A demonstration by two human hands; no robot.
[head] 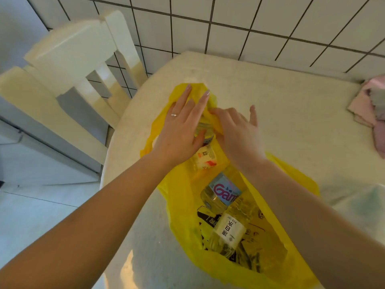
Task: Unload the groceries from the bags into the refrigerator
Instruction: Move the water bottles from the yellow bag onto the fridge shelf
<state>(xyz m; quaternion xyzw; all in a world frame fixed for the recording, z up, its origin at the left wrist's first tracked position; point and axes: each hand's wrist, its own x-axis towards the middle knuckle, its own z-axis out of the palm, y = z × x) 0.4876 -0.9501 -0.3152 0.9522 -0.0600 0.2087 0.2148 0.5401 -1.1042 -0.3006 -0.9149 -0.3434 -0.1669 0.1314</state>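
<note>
We see one yellow plastic bag [183,205] lying open on the pale surface [291,122], running from the middle of the frame down to the lower right. Inside it we count three bottles: one with a blue label [224,191] in the middle, one with a white label [229,232] below it towards the bottom of the frame, and a third bottle [205,154] with a white and red label higher up, partly under our hands.

Our left hand [183,124] lies with fingers straight and spread on the bag's upper end, pressing the plastic down, a ring on one finger. Our right hand [237,130] is just beside it, its fingers curled into the yellow plastic and pinching a fold of it, one finger sticking up.

One cream chair [68,65] stands at the upper left against the white tiled wall [229,21]. One bundle of pink cloth [373,111] sits at the right edge.
</note>
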